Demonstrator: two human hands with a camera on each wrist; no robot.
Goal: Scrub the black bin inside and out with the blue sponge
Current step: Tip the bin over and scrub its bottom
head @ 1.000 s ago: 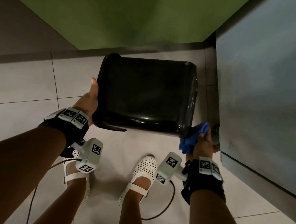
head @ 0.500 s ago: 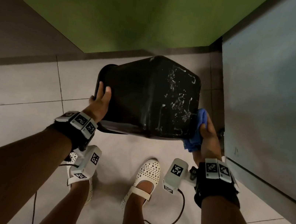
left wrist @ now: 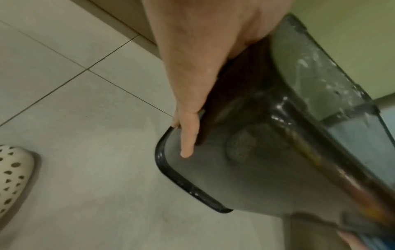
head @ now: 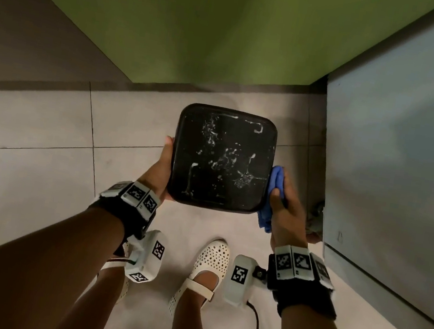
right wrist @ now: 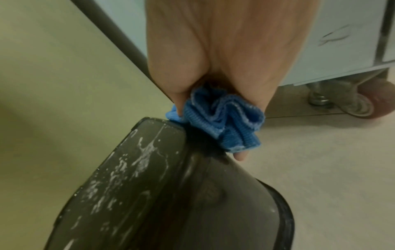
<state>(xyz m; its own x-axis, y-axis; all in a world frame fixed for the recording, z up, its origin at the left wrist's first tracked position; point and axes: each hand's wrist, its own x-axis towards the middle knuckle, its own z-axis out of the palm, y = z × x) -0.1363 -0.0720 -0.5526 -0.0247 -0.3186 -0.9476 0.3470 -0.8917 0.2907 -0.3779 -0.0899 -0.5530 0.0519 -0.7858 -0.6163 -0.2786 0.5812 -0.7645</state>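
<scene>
Head camera looks steeply down on the bin. Left wrist camera looks close along the left hand at the bin's side; right wrist, along the right hand at the sponge. All share the bin

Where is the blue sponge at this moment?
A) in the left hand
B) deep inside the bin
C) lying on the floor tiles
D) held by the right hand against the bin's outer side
D: the right hand grips the bunched blue sponge against the right outer wall of the black bin, near the edge of its base, which faces up streaked with white suds.
</scene>
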